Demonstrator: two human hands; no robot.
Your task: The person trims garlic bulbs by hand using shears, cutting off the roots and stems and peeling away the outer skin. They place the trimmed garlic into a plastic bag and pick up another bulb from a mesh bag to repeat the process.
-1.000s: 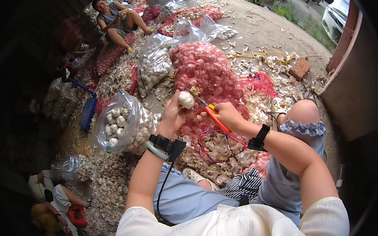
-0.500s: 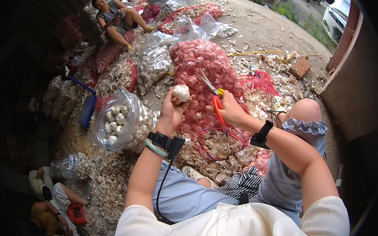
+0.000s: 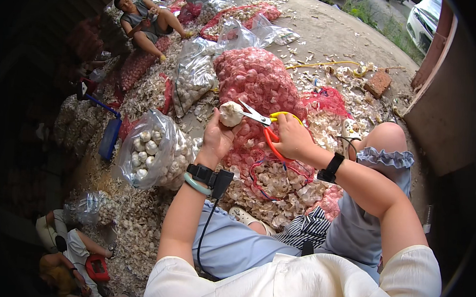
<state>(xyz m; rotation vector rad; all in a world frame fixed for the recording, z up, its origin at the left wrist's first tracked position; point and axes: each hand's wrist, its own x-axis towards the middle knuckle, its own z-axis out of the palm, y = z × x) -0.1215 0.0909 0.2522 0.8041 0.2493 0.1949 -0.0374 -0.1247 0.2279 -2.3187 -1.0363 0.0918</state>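
My left hand (image 3: 217, 136) holds a white garlic bulb (image 3: 230, 114) up in front of me. My right hand (image 3: 293, 138) grips scissors (image 3: 266, 124) with orange and yellow handles; their open blades touch the bulb's right side. Below both hands lies a red mesh sack (image 3: 258, 79) full of garlic, and a heap of cut garlic skins and stalks (image 3: 271, 185) rests by my knees.
A clear plastic bag of peeled-looking bulbs (image 3: 154, 149) sits at my left, another clear bag (image 3: 194, 76) behind it. A person (image 3: 148, 17) sits at the far left among more red sacks. A brick (image 3: 377, 83) and a yellow cord (image 3: 328, 64) lie on the dirt ground.
The scissors swung up and away from the bulb, then came back with blades open against it. My left hand turned the bulb and shifted slightly.
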